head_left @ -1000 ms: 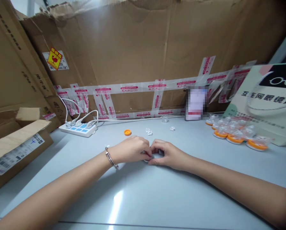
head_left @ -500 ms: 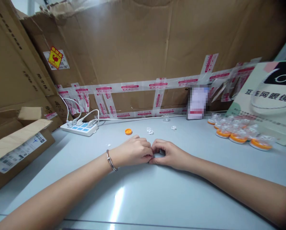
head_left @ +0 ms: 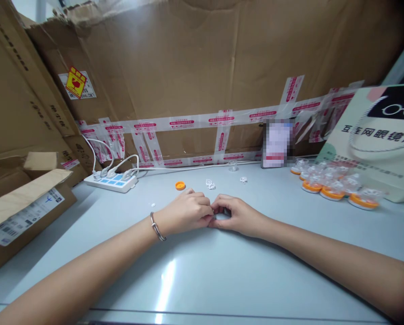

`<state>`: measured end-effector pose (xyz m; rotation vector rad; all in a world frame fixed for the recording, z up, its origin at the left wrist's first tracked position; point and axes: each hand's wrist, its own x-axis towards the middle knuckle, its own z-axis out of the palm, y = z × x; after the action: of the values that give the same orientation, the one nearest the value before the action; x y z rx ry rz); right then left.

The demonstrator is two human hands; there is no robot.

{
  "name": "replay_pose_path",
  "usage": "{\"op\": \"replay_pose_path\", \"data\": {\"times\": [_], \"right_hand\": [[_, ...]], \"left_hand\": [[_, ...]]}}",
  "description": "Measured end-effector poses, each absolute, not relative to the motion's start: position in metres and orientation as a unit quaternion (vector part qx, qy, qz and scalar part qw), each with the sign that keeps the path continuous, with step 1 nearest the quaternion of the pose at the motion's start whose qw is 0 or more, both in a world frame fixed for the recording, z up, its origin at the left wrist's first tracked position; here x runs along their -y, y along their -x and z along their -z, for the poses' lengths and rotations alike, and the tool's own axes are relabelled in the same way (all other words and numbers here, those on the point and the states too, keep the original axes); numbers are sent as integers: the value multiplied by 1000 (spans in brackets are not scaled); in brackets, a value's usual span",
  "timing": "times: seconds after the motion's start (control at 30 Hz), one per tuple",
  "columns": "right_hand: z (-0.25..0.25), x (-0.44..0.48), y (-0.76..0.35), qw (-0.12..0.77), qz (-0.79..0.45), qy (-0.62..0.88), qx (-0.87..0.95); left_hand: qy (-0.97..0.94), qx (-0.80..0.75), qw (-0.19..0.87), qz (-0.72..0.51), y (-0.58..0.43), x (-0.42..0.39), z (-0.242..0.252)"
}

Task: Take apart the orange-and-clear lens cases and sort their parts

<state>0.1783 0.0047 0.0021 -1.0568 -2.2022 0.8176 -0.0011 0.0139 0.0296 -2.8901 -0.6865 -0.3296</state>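
My left hand [head_left: 187, 212] and my right hand [head_left: 234, 214] rest on the pale table [head_left: 195, 275], fingertips meeting at its middle. Both are curled in a pinch round something small between them, too hidden to name. A metal bangle [head_left: 157, 226] circles my left wrist. Just beyond the hands lie an orange cap [head_left: 180, 185] and small white plastic pieces [head_left: 210, 184], with another white piece [head_left: 243, 180] further right. A small clear cup [head_left: 232, 166] stands near the cardboard wall.
Several clear containers with orange lids [head_left: 333, 186] cluster at the right, before a printed bag [head_left: 381, 140]. A white power strip [head_left: 110, 182] with cables sits back left. An open cardboard box [head_left: 19, 207] stands at the left. A taped cardboard wall [head_left: 202, 81] closes the back.
Both hands stay pinched together at the same spot; the fingers shifted slightly. The camera view moved a little.
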Motion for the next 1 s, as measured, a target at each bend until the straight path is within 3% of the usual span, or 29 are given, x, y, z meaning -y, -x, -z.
{"op": "replay_pose_path", "data": {"times": [0.2,0.4,0.5,0.63,0.77,1.0], "right_hand": [[2,-8,-177,285,-288,392,826],[4,-9,-178,284,-281,393,828],[3,-8,-178,286,-291,395,823],[2,-6,-178,278,-306,410,813],[0,-6,-178,266,-313,418,810],[1,-7,-178,261,-314,415,813]], "left_hand": [[946,298,36,124,-1,-15,-27],[920,322,-117,190,-4,-11,-31],[909,314,-144,235,8,-12,-49],[910,332,-34,246,53,-20,-71],[911,368,116,146,110,-26,-65],[907,382,177,37,150,-24,-38]]}}
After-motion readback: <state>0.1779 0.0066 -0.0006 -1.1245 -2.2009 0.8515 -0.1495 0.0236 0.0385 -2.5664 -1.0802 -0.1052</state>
